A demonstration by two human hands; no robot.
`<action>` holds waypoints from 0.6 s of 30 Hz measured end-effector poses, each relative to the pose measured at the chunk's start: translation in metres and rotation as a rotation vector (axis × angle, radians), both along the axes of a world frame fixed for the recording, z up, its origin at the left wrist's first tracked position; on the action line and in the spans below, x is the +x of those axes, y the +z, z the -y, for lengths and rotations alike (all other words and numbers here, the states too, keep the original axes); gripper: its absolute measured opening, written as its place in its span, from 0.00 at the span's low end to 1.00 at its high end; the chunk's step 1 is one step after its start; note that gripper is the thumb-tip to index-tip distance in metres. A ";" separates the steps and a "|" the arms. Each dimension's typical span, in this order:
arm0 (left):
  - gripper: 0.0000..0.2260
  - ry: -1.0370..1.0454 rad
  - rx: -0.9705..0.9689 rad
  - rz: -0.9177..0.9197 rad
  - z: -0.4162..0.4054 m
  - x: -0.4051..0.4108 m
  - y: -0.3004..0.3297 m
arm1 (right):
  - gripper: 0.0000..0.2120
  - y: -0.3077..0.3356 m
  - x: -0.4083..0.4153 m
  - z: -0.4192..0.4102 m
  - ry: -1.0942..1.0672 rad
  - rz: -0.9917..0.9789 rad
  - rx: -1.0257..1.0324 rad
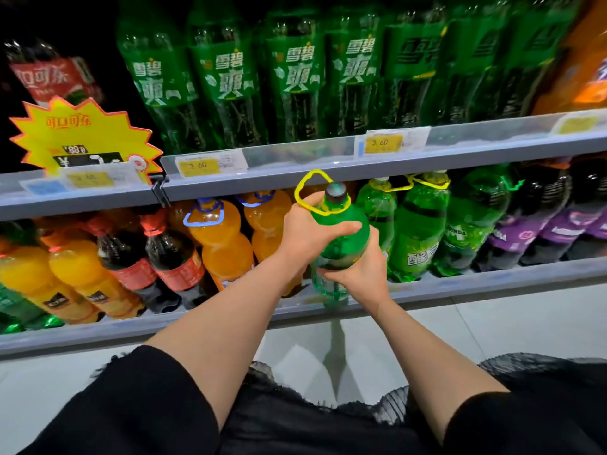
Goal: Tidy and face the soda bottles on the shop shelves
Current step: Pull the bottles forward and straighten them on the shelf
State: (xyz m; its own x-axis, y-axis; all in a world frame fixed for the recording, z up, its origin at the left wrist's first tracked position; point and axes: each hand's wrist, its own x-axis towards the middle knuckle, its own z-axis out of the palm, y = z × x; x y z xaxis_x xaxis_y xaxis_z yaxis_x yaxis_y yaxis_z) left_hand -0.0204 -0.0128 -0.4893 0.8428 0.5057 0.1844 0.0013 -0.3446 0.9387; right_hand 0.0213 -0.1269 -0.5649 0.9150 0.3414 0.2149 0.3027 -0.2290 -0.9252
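1. A yellow starburst price sign stood clipped to the upper shelf rail, below a red-labelled cola bottle.
2. On the lower shelf, orange juice bottles leaned at the far left, with two dark cola bottles beside them and orange soda bottles with blue carry loops next.
3. The left hand was wrapped over the shoulder of a green soda bottle, thumb across its front.
4. That bottle was held at the front edge of the lower shelf, dark cap up and tilted slightly, a yellow carry loop around its neck.
5. The right hand gripped the same bottle lower down, from the right side.
6. Further right stood more green bottles, then purple-labelled dark bottles.
7. Above, a row of green Sprite bottles filled the upper shelf.
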 end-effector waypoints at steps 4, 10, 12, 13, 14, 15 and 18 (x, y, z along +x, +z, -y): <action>0.16 0.018 0.071 0.026 -0.005 0.017 -0.007 | 0.44 -0.008 0.016 -0.009 0.010 -0.015 0.004; 0.13 0.084 0.011 0.046 -0.015 0.033 -0.017 | 0.45 -0.016 0.032 -0.024 0.032 -0.027 -0.034; 0.15 0.074 0.030 0.043 -0.017 0.035 -0.020 | 0.45 -0.015 0.035 -0.026 0.031 -0.026 -0.034; 0.17 0.066 0.054 0.038 -0.017 0.034 -0.022 | 0.44 -0.015 0.036 -0.026 0.034 -0.030 -0.028; 0.20 0.064 0.094 0.034 -0.016 0.034 -0.023 | 0.44 -0.016 0.037 -0.028 0.036 -0.036 -0.022; 0.24 0.074 0.149 0.017 -0.016 0.033 -0.024 | 0.43 -0.017 0.039 -0.029 0.039 -0.042 -0.010; 0.37 0.153 0.339 -0.119 -0.013 0.031 -0.030 | 0.47 -0.025 0.040 -0.031 0.047 -0.062 -0.003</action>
State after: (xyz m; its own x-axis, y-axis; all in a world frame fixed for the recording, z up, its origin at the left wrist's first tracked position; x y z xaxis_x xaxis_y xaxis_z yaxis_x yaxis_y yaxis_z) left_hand 0.0102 0.0002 -0.5197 0.7880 0.5543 0.2680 0.1792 -0.6229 0.7615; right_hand 0.0609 -0.0963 -0.5894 0.9096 0.3848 0.1567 0.2549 -0.2189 -0.9419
